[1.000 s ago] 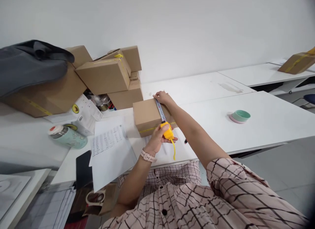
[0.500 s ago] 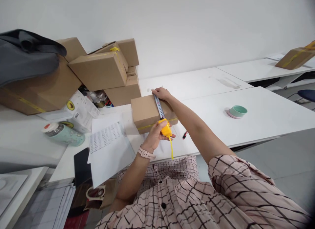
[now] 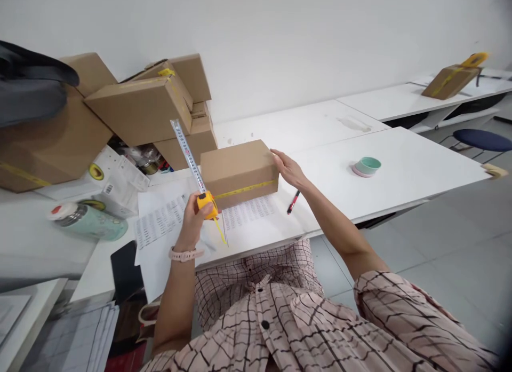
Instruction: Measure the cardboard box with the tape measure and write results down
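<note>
My left hand (image 3: 194,218) is wrapped round a yellow tape measure (image 3: 208,205), held up left of the box. Its silver blade sticks out up and to the left, and a yellow strap dangles below. A closed cardboard box (image 3: 240,172) with a yellow tape band along its side sits on the white table. Against the box's right end rests my right hand (image 3: 288,169), fingers stretched out along the far edge and nothing held. Printed sheets (image 3: 250,212) lie partly under the box's front. To the right of them is a red and black pen (image 3: 293,202).
Stacked cardboard boxes (image 3: 140,108) and a white carton (image 3: 118,182) crowd the left. A mint-green flask (image 3: 92,221) lies at the left edge. A green bowl (image 3: 368,165) stands on the right; farther off are another taped box (image 3: 448,82) and a blue stool (image 3: 482,140).
My left hand has moved the tape measure off the box, up and left, blade still out. My right hand has gone from the box's far top edge to its right end.
</note>
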Demonstrator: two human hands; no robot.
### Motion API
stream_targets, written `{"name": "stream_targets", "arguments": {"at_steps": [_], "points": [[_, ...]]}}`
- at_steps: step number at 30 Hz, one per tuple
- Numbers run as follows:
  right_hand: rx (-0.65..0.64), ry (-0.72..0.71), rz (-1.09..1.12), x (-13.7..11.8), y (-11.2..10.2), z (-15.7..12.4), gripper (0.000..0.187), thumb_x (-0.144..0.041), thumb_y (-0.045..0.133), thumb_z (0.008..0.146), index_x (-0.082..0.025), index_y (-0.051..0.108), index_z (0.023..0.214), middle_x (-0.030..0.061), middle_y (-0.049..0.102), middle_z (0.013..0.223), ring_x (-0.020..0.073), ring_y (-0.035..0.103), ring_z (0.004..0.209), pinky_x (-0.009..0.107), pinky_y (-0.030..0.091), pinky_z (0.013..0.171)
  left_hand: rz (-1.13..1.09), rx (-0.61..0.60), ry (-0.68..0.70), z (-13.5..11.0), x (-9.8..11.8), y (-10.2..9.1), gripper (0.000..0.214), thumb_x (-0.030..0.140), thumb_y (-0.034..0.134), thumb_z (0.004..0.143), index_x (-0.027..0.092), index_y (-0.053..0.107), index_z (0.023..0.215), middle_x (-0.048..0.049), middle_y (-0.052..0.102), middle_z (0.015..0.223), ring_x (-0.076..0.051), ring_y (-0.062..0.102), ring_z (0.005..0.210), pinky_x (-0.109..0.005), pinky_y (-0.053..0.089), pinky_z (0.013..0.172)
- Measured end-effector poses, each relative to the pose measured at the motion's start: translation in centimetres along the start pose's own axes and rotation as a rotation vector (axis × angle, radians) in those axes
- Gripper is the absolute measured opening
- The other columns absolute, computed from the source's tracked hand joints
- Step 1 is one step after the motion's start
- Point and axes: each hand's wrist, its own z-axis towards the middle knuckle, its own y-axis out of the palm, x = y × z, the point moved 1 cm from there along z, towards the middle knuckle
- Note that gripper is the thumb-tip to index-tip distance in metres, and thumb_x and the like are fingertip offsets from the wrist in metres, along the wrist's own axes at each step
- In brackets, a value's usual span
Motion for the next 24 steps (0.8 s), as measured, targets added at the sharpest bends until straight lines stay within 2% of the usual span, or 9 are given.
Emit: {"name": "stream_targets", "arguments": {"at_steps": [3,6,10,13,16,20,24], "points": [[0.046,-0.095,-0.131,-2.8,-0.6,1.8,0.062,-0.068,0.034,0.099,-0.028,0.059,0.140,0.0100,0.067,0.120,0.0255,0.062,0.108,0.043,0.047,0.100,0.014,-0.030,0.074,1.9,2.4,0.1,0.060,0.046,0.082,0.067,0.023,0.052,0.114,-0.0009,0.062,0.102,-0.013,0.069,0.062,-0.027,0.059,0.054],[0.113,-0.104,-0.255,-4.5,-1.3,4.5,0.054,-0.064,0.042,0.097,-0.024,0.069,0.120,0.0097,0.066,0.103,0.0243,0.061,0.095,0.042,0.049,0.091,0.022,-0.020,0.126,4.3,4.8,-0.1,0.057,0.045,0.081,0.067,0.022,0.054,0.112,-0.0007,0.061,0.101,-0.011,0.067,0.058,-0.026,0.058,0.050],[0.244,-0.143,-0.434,-5.0,-0.5,8.2,0.048,-0.060,0.045,0.097,-0.020,0.071,0.099,0.0163,0.062,0.116,0.0309,0.055,0.105,0.045,0.048,0.087,0.034,-0.015,0.119,7.3,6.8,0.3,0.051,0.046,0.080,0.067,0.021,0.055,0.104,-0.0002,0.061,0.096,-0.010,0.064,0.054,-0.024,0.057,0.046],[0.205,-0.242,-0.485,-5.3,1.0,10.4,0.040,-0.041,0.036,0.103,-0.019,0.069,0.098,0.0172,0.063,0.123,0.0321,0.053,0.109,0.046,0.045,0.091,0.042,0.016,0.184,6.9,7.1,1.6,0.051,0.043,0.082,0.068,0.022,0.054,0.104,-0.0001,0.062,0.098,-0.010,0.065,0.057,-0.024,0.057,0.048],[0.132,-0.259,-0.477,-5.8,2.2,11.3,0.041,-0.024,0.026,0.103,-0.020,0.067,0.109,0.0134,0.070,0.112,0.0298,0.057,0.105,0.045,0.040,0.095,-0.004,-0.083,0.203,4.1,5.7,4.0,0.054,0.043,0.082,0.070,0.023,0.053,0.111,-0.0026,0.064,0.107,-0.012,0.069,0.064,-0.025,0.059,0.052],[0.156,-0.315,-0.512,-6.3,2.8,11.0,0.050,-0.011,0.029,0.096,-0.019,0.054,0.139,0.0109,0.072,0.109,0.0285,0.057,0.104,0.044,0.033,0.100,-0.073,-0.304,-0.025,0.2,1.7,7.8,0.058,0.052,0.080,0.073,0.022,0.052,0.114,-0.0075,0.063,0.119,-0.017,0.073,0.069,-0.026,0.058,0.051],[0.130,-0.403,-0.639,-6.6,2.8,10.3,0.066,-0.004,0.036,0.090,-0.023,0.044,0.152,0.0111,0.068,0.113,0.0287,0.054,0.104,0.043,0.030,0.098,-0.140,-0.357,-0.166,-1.0,-1.0,10.0,0.060,0.053,0.081,0.071,0.021,0.052,0.114,-0.0091,0.060,0.127,-0.016,0.073,0.069,-0.027,0.059,0.051]]}}
